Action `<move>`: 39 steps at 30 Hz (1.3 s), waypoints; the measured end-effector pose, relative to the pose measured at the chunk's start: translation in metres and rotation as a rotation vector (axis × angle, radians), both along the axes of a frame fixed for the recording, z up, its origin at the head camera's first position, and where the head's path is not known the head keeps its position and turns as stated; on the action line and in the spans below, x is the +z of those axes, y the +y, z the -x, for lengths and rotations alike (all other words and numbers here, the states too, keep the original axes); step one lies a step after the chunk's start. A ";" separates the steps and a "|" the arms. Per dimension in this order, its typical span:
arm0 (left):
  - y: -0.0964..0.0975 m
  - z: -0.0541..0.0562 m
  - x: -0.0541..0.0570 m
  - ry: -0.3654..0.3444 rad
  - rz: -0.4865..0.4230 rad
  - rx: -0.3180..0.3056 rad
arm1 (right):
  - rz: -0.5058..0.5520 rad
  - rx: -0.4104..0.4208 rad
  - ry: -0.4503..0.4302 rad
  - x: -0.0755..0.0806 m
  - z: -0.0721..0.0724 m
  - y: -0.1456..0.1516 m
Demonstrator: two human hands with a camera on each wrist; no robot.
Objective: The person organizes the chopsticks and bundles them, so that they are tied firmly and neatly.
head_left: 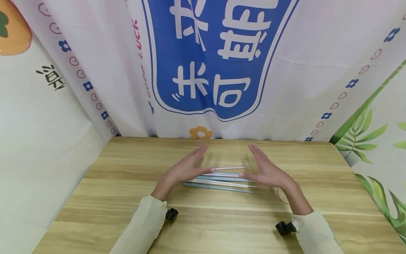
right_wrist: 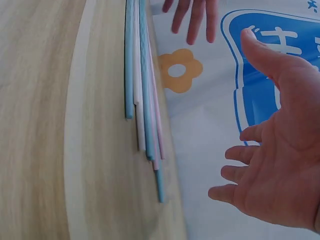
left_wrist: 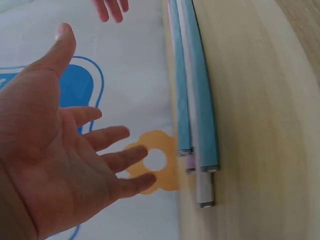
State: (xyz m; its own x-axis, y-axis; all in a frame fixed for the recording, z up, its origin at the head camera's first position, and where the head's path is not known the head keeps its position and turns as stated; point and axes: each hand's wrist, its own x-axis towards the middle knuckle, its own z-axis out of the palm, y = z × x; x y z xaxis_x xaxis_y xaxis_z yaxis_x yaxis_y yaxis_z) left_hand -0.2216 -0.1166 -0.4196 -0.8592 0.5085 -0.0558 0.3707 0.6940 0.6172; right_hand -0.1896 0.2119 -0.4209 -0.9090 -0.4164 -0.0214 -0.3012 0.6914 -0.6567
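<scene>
Two pale sleeves (head_left: 139, 225) are lying nearest the camera, reaching in from the bottom of the head view, and a small black device (head_left: 171, 214) is sticking out beside each wrist. Beyond the cuffs, the left hand (head_left: 187, 169) and the right hand (head_left: 268, 173) are hovering over the wooden table (head_left: 203, 225), palms facing each other well apart. Both are holding nothing: their fingers are reaching out nearly straight and their thumbs are standing away from them. Between and below the hands, a loose bundle of thin sticks (head_left: 219, 188) is lying crosswise on the table, toward its far side; in the head view the thumbs are overlapping it, but both wrist views are showing the hands clear of it. The sticks are running roughly side by side in light blue, white and pink, some slightly askew, and their ends are finishing unevenly. At the left hand's end a whitish one is jutting out furthest; at the right hand's end a blue one is. One pink stick (head_left: 231, 167) is resting just behind the others. A thin red cord (head_left: 279, 196) is curving near the right wrist. Behind the table a white curtain (head_left: 295, 88) is hanging, showing a blue panel (head_left: 161, 70) with white characters and, low down, an orange flower (head_left: 201, 133).
</scene>
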 end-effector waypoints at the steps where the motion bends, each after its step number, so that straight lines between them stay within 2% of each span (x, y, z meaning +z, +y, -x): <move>1: 0.000 0.001 -0.001 -0.011 -0.012 -0.014 | 0.007 0.003 -0.011 -0.002 0.002 0.000; 7: -0.001 0.004 -0.007 -0.070 -0.027 -0.045 | 0.040 0.040 -0.073 -0.012 0.009 -0.003; 11: -0.003 0.003 -0.009 -0.123 -0.015 -0.033 | 0.008 0.057 -0.097 -0.019 0.011 -0.006; 14: -0.005 0.003 -0.010 -0.136 -0.004 -0.035 | -0.026 0.076 -0.110 -0.022 0.011 -0.009; 22: -0.012 0.000 -0.013 -0.167 -0.036 -0.089 | -0.110 0.117 -0.062 -0.022 0.004 -0.007; 32: -0.015 -0.003 -0.018 -0.137 -0.041 -0.133 | -0.109 0.126 -0.012 -0.021 -0.006 -0.004; 39: -0.017 -0.011 -0.019 -0.123 -0.018 -0.093 | -0.120 0.109 -0.002 -0.022 -0.011 0.000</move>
State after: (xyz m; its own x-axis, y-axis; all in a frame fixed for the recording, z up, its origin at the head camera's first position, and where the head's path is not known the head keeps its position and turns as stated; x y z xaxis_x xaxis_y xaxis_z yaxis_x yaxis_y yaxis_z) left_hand -0.2108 -0.1331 -0.4381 -0.7953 0.5878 -0.1482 0.3539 0.6487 0.6738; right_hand -0.1781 0.2117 -0.4429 -0.8584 -0.5070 -0.0782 -0.3778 0.7280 -0.5722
